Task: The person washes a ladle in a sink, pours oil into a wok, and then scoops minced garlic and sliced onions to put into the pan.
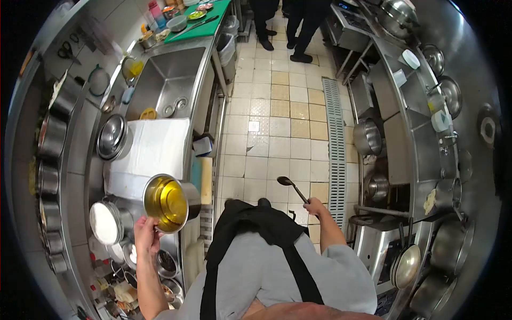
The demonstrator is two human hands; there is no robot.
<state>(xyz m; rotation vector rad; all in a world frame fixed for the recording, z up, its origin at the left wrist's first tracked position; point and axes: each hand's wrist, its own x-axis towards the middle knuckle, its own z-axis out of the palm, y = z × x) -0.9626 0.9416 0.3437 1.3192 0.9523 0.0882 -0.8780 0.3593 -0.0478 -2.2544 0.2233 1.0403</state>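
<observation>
While my left hand (146, 233) is closed on the near edge of a metal pot (193, 204), my right hand (314, 206) is wrapped around the handle of a dark spoon (286, 181). The pot sits just beyond my left fingers, its open mouth showing a clear yellow liquid (169, 201) inside; whether I have it by a handle or by the rim, I cannot tell. The spoon points away from my right hand, ahead and to the left, with its bowl out over the tiled floor (266, 125), well apart from the pot.

Just left of my left hand stands a round tub (127, 226) filled with something white. Ahead of that hand, past the pot, a white cloth (152, 144) lies spread on the counter, with stacked metal bowls (112, 137) beside its left edge. Farther ahead comes the sink (165, 74), and beyond it a green cutting board (188, 33). Between my hands hangs my black apron (248, 217). To the right of my right hand, past the floor grate (334, 138), are some pans (408, 266). Far in front of both hands, people in dark trousers (308, 24) stand on the tiles.
</observation>
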